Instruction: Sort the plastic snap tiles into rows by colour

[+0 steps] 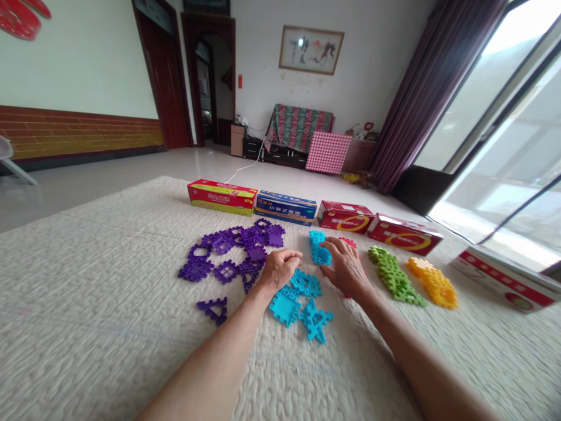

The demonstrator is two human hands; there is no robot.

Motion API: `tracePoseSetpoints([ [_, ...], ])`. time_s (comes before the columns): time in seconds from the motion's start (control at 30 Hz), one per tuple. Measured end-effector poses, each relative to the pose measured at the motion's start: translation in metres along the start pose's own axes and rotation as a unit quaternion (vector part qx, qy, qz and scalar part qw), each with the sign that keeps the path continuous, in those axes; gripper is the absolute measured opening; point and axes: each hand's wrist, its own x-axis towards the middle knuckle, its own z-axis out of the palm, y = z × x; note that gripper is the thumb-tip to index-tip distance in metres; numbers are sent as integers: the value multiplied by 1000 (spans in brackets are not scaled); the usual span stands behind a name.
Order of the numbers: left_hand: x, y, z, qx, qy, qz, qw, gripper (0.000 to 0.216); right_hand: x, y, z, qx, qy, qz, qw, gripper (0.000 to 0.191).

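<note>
My left hand [280, 269] is closed, thumb and fingers pressed together, over loose blue interlocking tiles; whatever it holds, if anything, is hidden. Beneath and in front of it are a blue lattice tile [307, 284], a square blue tile [286, 306] and a star-shaped blue tile [316, 320]. My right hand [346, 268] has thumb and fingers apart at the right edge of a row of overlapping blue tiles [318, 248]. It partly covers some red tiles [348, 241]. Many purple tiles [236, 237] spread left of my hands, with a purple triangle tile [214, 310] lying apart.
Overlapping green tiles [394, 275] and yellow tiles [433, 282] lie to the right. Behind stand a red-and-yellow box [222, 197], a blue box [286, 207] and two dark red boxes [345, 217]. A white-and-red box [508, 278] is far right. Everything rests on a cream quilted mat [109, 275].
</note>
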Motion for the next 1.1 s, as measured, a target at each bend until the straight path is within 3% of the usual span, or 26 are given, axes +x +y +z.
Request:
tracePoseSetpoints([
  [0.13, 0, 1, 0, -5, -1, -7, 1000, 25, -2, -6, -6, 28, 20, -16, 999, 40],
  [0.3, 0, 0, 0, -16, -1, 2, 1000, 24, -10, -26, -18, 140, 44, -21, 989, 25],
  [0.47, -2, -2, -3, -31, -1, 5, 1000, 26, -20, -55, -31, 262, -28, 39, 964, 25],
  [0.6, -2, -3, -3, -18, -4, 17, 1000, 25, -27, -69, -31, 266, -57, 33, 962, 40],
  [0.87, -2, -1, -1, 10, 1, 11, 1000, 26, -32, -69, -27, 272, -56, -18, 961, 16],
  [1.1, -6, 8, -3, 6, 0, -2, 1000, 26, -31, -65, -19, 278, 15, 80, 957, 22],
])
